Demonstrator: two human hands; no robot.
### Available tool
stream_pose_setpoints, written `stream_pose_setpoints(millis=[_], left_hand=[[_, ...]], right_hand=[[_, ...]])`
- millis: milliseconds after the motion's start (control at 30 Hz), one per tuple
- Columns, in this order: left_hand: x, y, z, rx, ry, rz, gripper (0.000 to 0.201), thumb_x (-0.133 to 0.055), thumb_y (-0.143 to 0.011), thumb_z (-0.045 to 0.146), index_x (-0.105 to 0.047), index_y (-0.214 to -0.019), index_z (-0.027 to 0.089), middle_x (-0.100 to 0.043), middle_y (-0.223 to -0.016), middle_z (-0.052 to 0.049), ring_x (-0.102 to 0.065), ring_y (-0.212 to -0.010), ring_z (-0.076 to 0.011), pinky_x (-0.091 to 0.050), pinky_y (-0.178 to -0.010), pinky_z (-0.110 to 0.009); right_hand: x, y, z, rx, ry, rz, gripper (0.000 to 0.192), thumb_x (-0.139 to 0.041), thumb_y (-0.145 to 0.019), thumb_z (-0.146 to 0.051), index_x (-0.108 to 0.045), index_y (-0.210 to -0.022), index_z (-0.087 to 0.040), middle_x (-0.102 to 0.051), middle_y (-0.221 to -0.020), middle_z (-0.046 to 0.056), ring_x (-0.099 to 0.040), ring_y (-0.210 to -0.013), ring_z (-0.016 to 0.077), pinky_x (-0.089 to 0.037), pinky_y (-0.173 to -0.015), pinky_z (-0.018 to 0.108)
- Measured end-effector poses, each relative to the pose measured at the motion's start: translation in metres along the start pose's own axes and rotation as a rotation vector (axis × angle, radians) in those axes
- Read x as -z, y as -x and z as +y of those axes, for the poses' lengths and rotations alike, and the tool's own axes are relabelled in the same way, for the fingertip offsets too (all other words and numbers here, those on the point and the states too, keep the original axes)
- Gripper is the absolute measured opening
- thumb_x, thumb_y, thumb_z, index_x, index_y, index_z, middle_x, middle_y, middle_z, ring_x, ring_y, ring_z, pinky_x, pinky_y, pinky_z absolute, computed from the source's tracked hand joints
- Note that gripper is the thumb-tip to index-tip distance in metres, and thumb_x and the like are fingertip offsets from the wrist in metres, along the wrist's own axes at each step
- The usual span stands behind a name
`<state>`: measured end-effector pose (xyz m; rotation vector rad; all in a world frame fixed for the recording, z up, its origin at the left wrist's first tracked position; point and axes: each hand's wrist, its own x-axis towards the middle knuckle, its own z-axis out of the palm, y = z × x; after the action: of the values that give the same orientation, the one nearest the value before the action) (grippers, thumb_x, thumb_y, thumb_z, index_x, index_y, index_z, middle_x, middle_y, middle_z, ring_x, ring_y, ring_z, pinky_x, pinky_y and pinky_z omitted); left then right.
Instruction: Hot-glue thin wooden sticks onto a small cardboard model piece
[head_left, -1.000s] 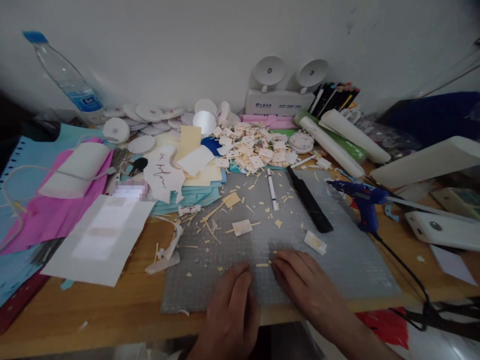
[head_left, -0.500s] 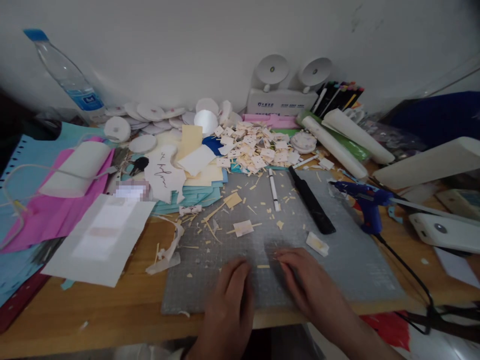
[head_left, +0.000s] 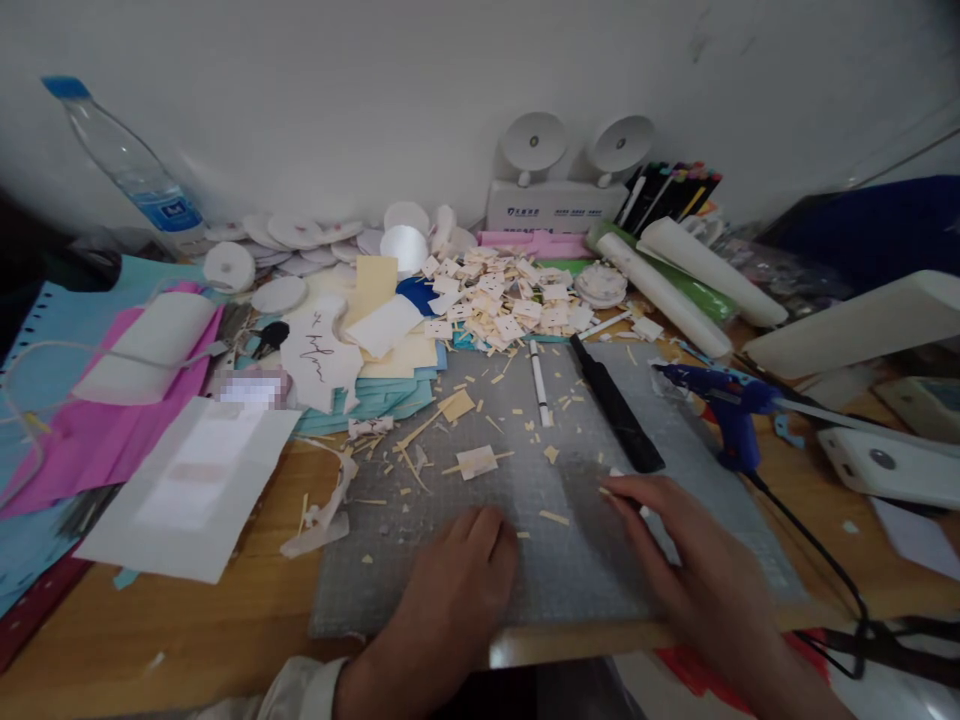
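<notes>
My left hand (head_left: 469, 560) rests on the grey cutting mat (head_left: 555, 585), its fingers curled together; anything inside them is hidden. My right hand (head_left: 694, 550) is over the mat's right part, thumb and forefinger pinched on a tiny pale-yellow strip (head_left: 604, 491). Partly under that hand lies a small white piece of paper (head_left: 660, 532). Between the hands a loose yellow strip (head_left: 554, 517) lies on the mat. Farther back, a pale card (head_left: 477, 462) has thin strips sticking out at both sides.
Behind are a white pen (head_left: 540, 385), a black-handled tool (head_left: 619, 405) and a heap of small pale cards (head_left: 502, 295). A blue glue gun (head_left: 731, 410) lies right, its cord trailing to the front edge. Paper sheets (head_left: 191, 485) and a bottle (head_left: 142, 170) occupy the left.
My right hand has moved right, over the white paper piece. My left hand has settled flatter on the mat. A yellow strip now shows between them.
</notes>
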<state>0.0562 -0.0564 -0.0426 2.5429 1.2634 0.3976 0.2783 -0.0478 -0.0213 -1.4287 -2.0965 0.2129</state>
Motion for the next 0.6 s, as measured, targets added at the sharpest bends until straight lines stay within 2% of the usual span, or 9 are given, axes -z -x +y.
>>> stream_pose_setpoints(millis=[100, 200, 300, 367, 467, 600], left_hand=[[0.004, -0.005, -0.005, 0.038, 0.035, 0.063, 0.024, -0.039, -0.088, 0.004, -0.059, -0.093, 0.016, -0.062, -0.093, -0.008, -0.060, -0.080, -0.0215, -0.054, -0.070, -0.034], [0.023, -0.018, -0.016, 0.143, 0.168, 0.158, 0.016, -0.043, -0.091, 0.011, -0.057, -0.091, 0.019, -0.060, -0.091, -0.005, -0.059, -0.083, -0.0186, -0.050, -0.076, -0.032], [0.046, -0.039, -0.032, 0.186, 0.239, 0.225, 0.015, -0.043, -0.092, 0.014, -0.056, -0.086, 0.018, -0.059, -0.088, -0.004, -0.058, -0.082, -0.0168, -0.047, -0.075, -0.030], [0.053, -0.054, -0.045, 0.240, 0.300, 0.237, 0.011, -0.048, -0.089, 0.015, -0.057, -0.083, 0.017, -0.058, -0.083, -0.003, -0.056, -0.074, -0.0153, -0.045, -0.069, -0.028], [0.047, -0.071, -0.064, 0.284, 0.316, 0.245, 0.008, -0.052, -0.085, 0.017, -0.059, -0.081, 0.016, -0.059, -0.075, -0.002, -0.055, -0.068, -0.0153, -0.043, -0.063, -0.028], [0.034, -0.079, -0.080, 0.289, 0.339, 0.291, 0.006, -0.055, -0.082, 0.017, -0.060, -0.084, 0.016, -0.061, -0.077, -0.001, -0.056, -0.067, -0.0141, -0.045, -0.062, -0.026]], right_hand=[[0.014, 0.002, 0.009, -0.043, 0.036, 0.082, 0.018, -0.049, -0.093, -0.026, -0.057, -0.108, -0.023, -0.066, -0.098, 0.002, -0.063, -0.087, 0.0152, -0.049, -0.077, 0.027], [0.029, 0.006, 0.016, -0.127, 0.025, 0.152, 0.019, -0.052, -0.090, -0.034, -0.062, -0.104, -0.025, -0.068, -0.096, 0.001, -0.064, -0.083, 0.0172, -0.050, -0.075, 0.031], [0.036, 0.011, 0.020, -0.265, -0.079, 0.203, 0.015, -0.057, -0.087, -0.036, -0.064, -0.097, -0.027, -0.069, -0.089, 0.001, -0.065, -0.077, 0.0190, -0.053, -0.072, 0.034], [0.035, 0.012, 0.020, -0.318, -0.180, 0.212, 0.013, -0.058, -0.086, -0.034, -0.064, -0.094, -0.027, -0.068, -0.091, 0.003, -0.066, -0.080, 0.0207, -0.055, -0.074, 0.036], [0.030, 0.011, 0.016, -0.284, -0.253, 0.213, 0.010, -0.058, -0.086, -0.033, -0.064, -0.086, -0.025, -0.065, -0.096, 0.005, -0.064, -0.087, 0.0227, -0.055, -0.075, 0.038], [0.021, 0.005, 0.005, -0.257, -0.328, 0.221, 0.007, -0.058, -0.086, -0.029, -0.062, -0.084, -0.024, -0.063, -0.086, 0.004, -0.062, -0.078, 0.0188, -0.056, -0.066, 0.031]])
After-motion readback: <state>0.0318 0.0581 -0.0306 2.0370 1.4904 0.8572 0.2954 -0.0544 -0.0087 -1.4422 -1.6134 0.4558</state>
